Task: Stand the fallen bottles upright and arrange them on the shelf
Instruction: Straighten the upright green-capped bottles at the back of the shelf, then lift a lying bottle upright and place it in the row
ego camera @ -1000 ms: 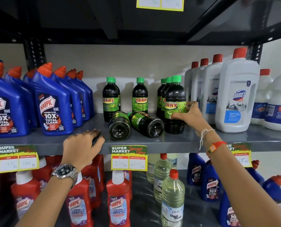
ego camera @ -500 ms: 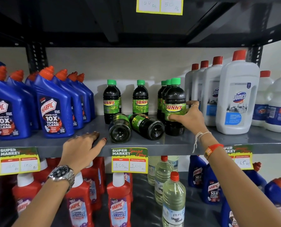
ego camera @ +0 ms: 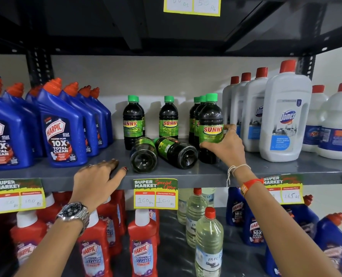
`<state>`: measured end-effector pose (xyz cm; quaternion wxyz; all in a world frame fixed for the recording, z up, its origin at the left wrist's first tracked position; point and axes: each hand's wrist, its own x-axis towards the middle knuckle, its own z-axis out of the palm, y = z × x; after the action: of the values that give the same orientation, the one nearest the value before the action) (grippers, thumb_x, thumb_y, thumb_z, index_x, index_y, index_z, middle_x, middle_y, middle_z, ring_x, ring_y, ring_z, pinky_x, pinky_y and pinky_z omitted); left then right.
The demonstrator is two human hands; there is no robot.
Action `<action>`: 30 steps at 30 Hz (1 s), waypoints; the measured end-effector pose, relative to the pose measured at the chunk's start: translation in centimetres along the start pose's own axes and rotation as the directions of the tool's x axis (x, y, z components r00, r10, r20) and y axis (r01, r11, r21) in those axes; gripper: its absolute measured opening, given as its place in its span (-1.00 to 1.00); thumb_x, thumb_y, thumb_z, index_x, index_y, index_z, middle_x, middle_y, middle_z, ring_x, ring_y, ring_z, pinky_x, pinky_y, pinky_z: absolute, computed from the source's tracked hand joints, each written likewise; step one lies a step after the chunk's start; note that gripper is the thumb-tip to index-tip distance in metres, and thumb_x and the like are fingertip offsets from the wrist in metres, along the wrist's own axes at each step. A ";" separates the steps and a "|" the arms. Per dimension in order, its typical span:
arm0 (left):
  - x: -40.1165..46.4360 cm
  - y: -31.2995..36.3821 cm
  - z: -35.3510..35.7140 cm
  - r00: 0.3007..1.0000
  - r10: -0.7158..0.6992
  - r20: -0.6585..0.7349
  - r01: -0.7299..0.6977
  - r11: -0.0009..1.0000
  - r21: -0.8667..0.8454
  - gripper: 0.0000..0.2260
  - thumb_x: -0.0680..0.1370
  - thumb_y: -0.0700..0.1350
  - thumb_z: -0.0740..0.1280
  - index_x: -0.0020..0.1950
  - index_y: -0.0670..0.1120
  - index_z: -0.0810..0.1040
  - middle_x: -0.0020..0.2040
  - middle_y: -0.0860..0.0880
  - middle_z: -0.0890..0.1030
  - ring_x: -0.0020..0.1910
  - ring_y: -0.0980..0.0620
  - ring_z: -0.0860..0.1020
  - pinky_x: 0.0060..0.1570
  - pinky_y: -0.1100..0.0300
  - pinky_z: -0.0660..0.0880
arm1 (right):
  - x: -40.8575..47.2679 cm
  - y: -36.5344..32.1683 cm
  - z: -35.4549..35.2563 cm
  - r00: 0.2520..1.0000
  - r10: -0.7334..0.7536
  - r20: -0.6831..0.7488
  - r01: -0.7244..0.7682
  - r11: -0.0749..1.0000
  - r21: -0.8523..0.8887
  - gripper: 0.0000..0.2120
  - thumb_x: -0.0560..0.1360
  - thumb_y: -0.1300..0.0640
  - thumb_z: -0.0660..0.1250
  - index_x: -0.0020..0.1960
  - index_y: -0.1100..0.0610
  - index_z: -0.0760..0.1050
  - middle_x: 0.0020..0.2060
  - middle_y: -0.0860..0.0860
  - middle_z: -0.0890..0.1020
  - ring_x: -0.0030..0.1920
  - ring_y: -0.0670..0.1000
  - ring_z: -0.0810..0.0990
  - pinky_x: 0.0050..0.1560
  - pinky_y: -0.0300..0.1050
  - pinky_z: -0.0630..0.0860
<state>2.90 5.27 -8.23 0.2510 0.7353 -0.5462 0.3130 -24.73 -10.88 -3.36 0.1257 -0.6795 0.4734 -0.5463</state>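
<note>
Two dark Sunny bottles lie on their sides on the grey shelf (ego camera: 266, 168), bases toward me: the left fallen bottle (ego camera: 143, 155) and the right fallen bottle (ego camera: 176, 151). More green-capped Sunny bottles stand upright behind them, one at the back left (ego camera: 132, 120) and one at the back middle (ego camera: 168, 118). My right hand (ego camera: 226, 145) grips the front upright Sunny bottle (ego camera: 211, 120), which stands just right of the fallen pair. My left hand (ego camera: 97, 178) rests on the shelf's front edge, fingers spread, a little left of the left fallen bottle and holding nothing.
Blue Harpic bottles (ego camera: 63, 128) crowd the shelf's left part; tall white Domex bottles (ego camera: 286, 112) stand at the right. Price tags (ego camera: 155, 193) hang on the shelf lip. The lower shelf holds red Harpic bottles (ego camera: 143, 244) and clear bottles (ego camera: 208, 242).
My left hand has opened and slid slightly right along the shelf edge toward the fallen bottles. My right hand stays on the front upright Sunny bottle.
</note>
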 end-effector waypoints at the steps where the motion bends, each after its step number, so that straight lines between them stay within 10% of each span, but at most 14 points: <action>1: 0.0 0.0 0.0 1.000 -0.001 -0.002 0.001 1.000 -0.001 -0.60 0.49 0.18 0.11 0.13 0.01 0.56 -0.01 -0.05 0.66 -0.18 -0.08 0.59 -0.44 0.20 0.24 | -0.1 0.0 0.0 1.000 0.014 -0.010 -0.014 1.000 -0.005 -0.24 0.15 -0.10 0.53 0.19 0.18 0.29 0.05 0.13 0.60 0.08 0.15 0.57 0.03 0.01 0.51; 7: 0.0 0.0 0.2 1.000 -0.005 -0.003 0.005 1.000 0.005 -0.49 0.44 0.23 0.00 0.13 0.01 0.56 0.04 -0.03 0.65 -0.14 -0.07 0.59 -0.35 0.18 0.35 | -0.8 -1.2 -0.4 0.990 0.046 -0.130 -0.065 0.987 -0.146 -0.10 0.13 -0.18 0.49 0.30 0.18 0.22 0.21 0.16 0.45 0.23 0.21 0.44 0.07 0.09 0.44; 11: 0.1 -0.2 0.1 1.000 0.004 0.028 -0.004 1.000 0.006 -0.57 0.50 0.21 0.05 0.13 0.03 0.55 0.05 -0.01 0.65 -0.14 -0.03 0.59 -0.38 0.21 0.33 | -1.6 -4.8 0.0 0.882 -0.333 -0.333 0.307 0.943 -0.130 -0.34 0.24 -0.09 0.39 0.25 0.16 0.32 0.10 0.13 0.49 0.12 0.15 0.44 0.05 0.01 0.40; 15: 0.2 -1.0 0.2 0.994 0.058 0.094 -0.058 0.998 0.006 -0.60 0.50 0.22 0.07 0.20 0.06 0.47 0.15 0.02 0.60 -0.06 -0.02 0.58 -0.30 0.18 0.46 | -1.5 -8.8 1.8 0.810 -0.582 -0.069 0.517 0.765 -0.384 -0.48 0.31 -0.12 0.27 0.18 0.13 0.39 0.03 0.11 0.53 0.03 0.13 0.44 -0.04 0.00 0.42; 21: -0.4 -1.2 -0.2 0.999 0.023 0.031 -0.023 1.000 -0.014 -0.43 0.42 0.35 -0.06 0.14 0.08 0.53 0.12 0.06 0.62 -0.02 0.00 0.59 -0.28 0.18 0.42 | 0.5 -10.5 5.7 0.789 -0.080 0.609 0.454 0.743 -0.491 -0.34 0.39 -0.12 0.32 0.34 0.21 0.23 0.22 0.21 0.48 0.20 0.25 0.47 0.14 0.06 0.47; 30: -0.6 -0.6 -0.4 1.000 0.005 0.027 -0.003 0.999 -0.048 -0.42 0.43 0.31 0.00 0.06 -0.04 0.61 0.08 -0.01 0.65 -0.02 0.01 0.61 -0.16 0.15 0.50 | 1.4 -9.4 7.4 0.754 0.096 0.650 0.311 0.819 -0.482 -0.46 0.36 -0.04 0.37 0.23 0.23 0.39 0.17 0.16 0.54 0.13 0.18 0.52 0.12 0.00 0.50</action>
<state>3.31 6.15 -8.40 0.2602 0.7323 -0.5584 0.2903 -13.64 -9.70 1.23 0.0418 -0.8584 0.4972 -0.1190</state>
